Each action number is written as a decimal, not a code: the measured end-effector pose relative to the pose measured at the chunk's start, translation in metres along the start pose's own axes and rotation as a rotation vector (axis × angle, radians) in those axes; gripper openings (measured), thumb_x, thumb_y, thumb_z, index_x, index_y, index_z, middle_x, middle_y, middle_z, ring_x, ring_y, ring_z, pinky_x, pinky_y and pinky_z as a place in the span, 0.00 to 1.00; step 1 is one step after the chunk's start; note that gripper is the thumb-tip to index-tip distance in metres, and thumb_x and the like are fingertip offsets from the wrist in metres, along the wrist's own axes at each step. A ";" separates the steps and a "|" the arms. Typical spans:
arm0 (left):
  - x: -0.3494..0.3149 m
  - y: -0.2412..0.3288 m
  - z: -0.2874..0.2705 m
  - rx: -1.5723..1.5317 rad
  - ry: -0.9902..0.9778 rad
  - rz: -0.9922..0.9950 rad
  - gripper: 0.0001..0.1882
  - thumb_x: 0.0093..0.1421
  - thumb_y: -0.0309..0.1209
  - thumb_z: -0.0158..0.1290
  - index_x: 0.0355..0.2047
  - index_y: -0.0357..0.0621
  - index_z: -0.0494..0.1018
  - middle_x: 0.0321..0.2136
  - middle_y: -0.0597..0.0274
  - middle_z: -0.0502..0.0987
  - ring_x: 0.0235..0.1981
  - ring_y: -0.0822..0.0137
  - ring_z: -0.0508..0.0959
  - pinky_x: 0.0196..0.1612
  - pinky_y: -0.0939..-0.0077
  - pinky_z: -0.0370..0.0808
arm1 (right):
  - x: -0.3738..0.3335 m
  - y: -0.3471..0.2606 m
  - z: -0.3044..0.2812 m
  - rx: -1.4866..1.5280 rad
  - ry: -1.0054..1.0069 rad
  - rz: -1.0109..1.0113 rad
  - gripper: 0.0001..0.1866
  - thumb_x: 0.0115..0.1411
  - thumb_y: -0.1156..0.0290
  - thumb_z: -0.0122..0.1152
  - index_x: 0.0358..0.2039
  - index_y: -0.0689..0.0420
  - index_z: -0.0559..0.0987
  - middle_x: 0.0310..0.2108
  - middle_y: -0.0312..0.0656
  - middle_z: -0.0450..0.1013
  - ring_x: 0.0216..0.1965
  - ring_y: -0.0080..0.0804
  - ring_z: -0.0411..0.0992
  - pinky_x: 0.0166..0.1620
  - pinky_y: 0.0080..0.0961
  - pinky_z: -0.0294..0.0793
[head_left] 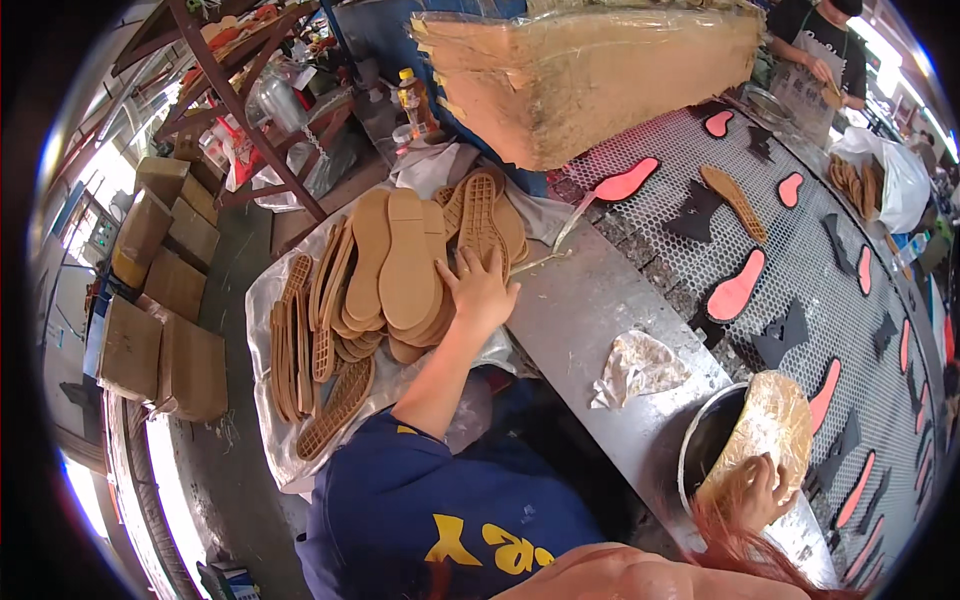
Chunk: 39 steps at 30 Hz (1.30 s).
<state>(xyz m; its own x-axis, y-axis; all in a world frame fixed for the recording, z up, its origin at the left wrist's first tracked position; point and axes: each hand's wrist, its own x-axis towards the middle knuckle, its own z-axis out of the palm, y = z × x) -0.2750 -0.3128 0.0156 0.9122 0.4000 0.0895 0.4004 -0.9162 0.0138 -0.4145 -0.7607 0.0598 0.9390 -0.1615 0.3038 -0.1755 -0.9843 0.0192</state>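
My left hand (481,291) reaches out to a pile of tan rubber shoe soles (390,270) lying on a plastic sheet. Its fingers are spread flat on a ridged sole (480,222) at the pile's right edge, and it grips nothing. My right hand (762,492) holds a tan, shiny sole (772,425) by its lower end. That sole is tilted over a round metal bowl (697,447) on the grey metal worktop (585,310).
A mesh conveyor (800,250) with pink sole shapes and dark pieces runs along the right. A crumpled rag (637,366) lies on the worktop. A wrapped tan stack (590,70) stands behind. Another person (822,45) works at the top right. Cardboard boxes (165,320) sit on the floor at left.
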 end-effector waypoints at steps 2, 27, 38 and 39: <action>-0.002 0.009 0.001 0.023 0.026 0.007 0.36 0.58 0.51 0.49 0.63 0.48 0.58 0.61 0.35 0.56 0.66 0.41 0.48 0.61 0.29 0.32 | 0.000 -0.006 -0.007 -0.025 -0.045 0.021 0.12 0.57 0.71 0.50 0.41 0.54 0.75 0.51 0.35 0.72 0.56 0.41 0.63 0.64 0.53 0.42; -0.068 -0.070 -0.084 0.088 0.079 0.179 0.41 0.48 0.31 0.61 0.63 0.57 0.58 0.62 0.49 0.58 0.63 0.52 0.58 0.60 0.51 0.60 | -0.015 0.028 -0.055 0.081 0.200 0.169 0.19 0.49 0.82 0.58 0.41 0.48 0.80 0.49 0.41 0.70 0.44 0.39 0.67 0.48 0.32 0.67; -0.069 -0.003 -0.120 -0.518 1.405 0.067 0.13 0.57 0.29 0.60 0.38 0.32 0.76 0.34 0.55 0.79 0.36 0.64 0.79 0.41 0.72 0.76 | -0.028 -0.025 -0.041 0.834 0.523 0.130 0.10 0.58 0.85 0.54 0.40 0.63 0.77 0.34 0.47 0.72 0.31 0.31 0.73 0.33 0.23 0.74; -0.071 0.008 -0.124 -0.650 1.510 0.015 0.12 0.56 0.28 0.61 0.36 0.31 0.76 0.32 0.56 0.79 0.35 0.66 0.79 0.39 0.74 0.77 | -0.031 -0.034 -0.039 0.918 0.450 0.184 0.10 0.57 0.85 0.54 0.39 0.63 0.77 0.33 0.46 0.72 0.30 0.31 0.73 0.33 0.22 0.74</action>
<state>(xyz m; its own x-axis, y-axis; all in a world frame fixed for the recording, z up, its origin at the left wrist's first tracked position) -0.3473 -0.3511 0.1333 -0.1470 0.3653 0.9192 -0.0641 -0.9309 0.3597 -0.4486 -0.7194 0.0865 0.6903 -0.4586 0.5596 0.1650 -0.6532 -0.7390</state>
